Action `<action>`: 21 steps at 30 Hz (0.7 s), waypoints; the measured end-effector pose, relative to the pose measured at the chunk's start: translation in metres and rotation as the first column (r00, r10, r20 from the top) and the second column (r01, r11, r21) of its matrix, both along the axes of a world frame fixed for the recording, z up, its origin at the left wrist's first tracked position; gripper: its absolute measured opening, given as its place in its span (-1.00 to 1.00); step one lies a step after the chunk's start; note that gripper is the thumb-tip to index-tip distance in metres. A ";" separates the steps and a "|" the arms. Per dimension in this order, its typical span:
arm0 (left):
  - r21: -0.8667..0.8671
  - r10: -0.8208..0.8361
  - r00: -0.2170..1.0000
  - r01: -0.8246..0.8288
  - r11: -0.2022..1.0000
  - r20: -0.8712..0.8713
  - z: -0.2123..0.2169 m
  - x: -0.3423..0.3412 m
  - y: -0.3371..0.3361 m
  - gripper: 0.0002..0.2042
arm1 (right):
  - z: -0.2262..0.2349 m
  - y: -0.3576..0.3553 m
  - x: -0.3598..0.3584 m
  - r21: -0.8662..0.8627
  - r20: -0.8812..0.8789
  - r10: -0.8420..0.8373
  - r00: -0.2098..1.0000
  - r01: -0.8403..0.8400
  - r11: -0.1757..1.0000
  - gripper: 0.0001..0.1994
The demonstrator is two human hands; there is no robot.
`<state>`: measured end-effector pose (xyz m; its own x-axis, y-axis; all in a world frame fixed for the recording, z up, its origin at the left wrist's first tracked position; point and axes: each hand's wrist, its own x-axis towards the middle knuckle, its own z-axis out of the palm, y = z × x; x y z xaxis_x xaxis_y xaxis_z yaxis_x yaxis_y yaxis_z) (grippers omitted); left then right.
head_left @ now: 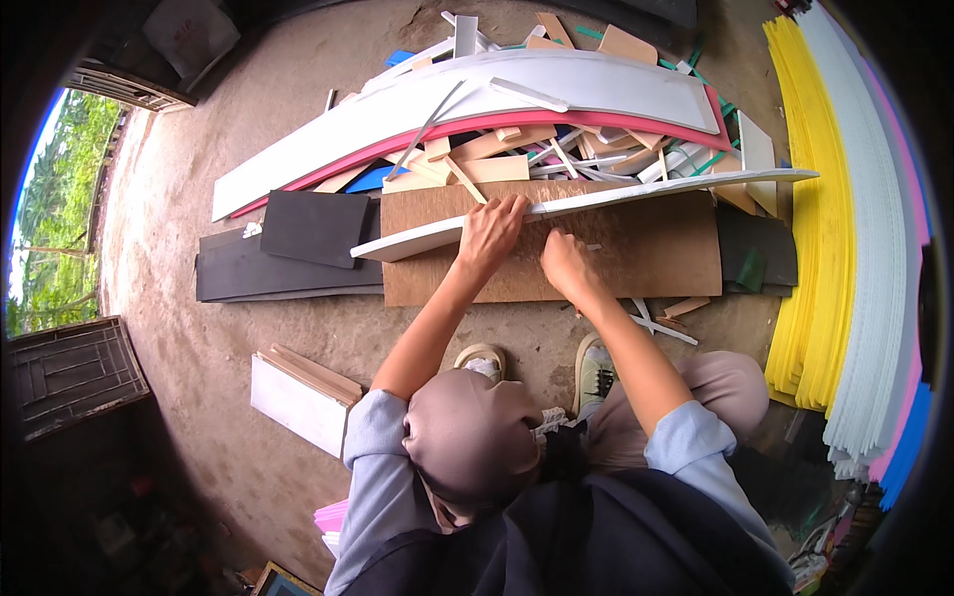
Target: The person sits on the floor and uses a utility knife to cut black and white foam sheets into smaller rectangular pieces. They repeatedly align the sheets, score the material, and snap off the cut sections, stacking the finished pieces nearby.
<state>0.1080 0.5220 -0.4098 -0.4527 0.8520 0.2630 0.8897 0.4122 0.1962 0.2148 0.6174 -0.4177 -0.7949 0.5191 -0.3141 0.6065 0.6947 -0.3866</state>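
A long, thin strip of foam sheet (676,188) with a white edge stands tilted across a brown wooden board (646,258) on the floor before me. My left hand (490,235) is closed over the strip's upper edge, left of its middle, with the fingers on the far side. Just to the right, on the near side of the strip, my right hand (569,262) is curled into a fist close to the board. Whatever it holds, if anything, is hidden by the fingers. A narrow tan offcut (465,180) lies just beyond my left hand.
Beyond the board lies a heap of offcuts (596,149) under a large white sheet (417,104). Black sheets (313,228) lie at the left. Stacked yellow sheets (810,248) and pale blue sheets (874,248) line the right. A white-topped stack (298,402) sits near my left foot.
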 end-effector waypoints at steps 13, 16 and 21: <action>-0.027 -0.015 0.999 0.016 1.000 0.033 0.006 -0.006 0.002 -0.83 | -0.080 -0.001 0.000 -0.116 0.056 -0.052 0.997 0.058 0.992 -0.68; -0.066 0.035 0.998 -0.032 0.997 0.049 0.006 -0.006 0.001 -0.83 | -0.070 -0.006 0.008 -0.126 0.016 -0.023 1.000 0.025 0.992 -0.66; -0.042 0.035 0.999 -0.034 0.999 0.039 0.003 -0.001 0.006 -0.81 | -0.070 -0.006 0.033 -0.099 0.049 -0.068 0.996 0.073 0.992 -0.65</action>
<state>0.1071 0.5275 -0.4067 -0.4914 0.8453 0.2097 0.8667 0.4511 0.2130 0.2477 0.6118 -0.4875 -0.7412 0.5372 -0.4026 0.6711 0.6086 -0.4234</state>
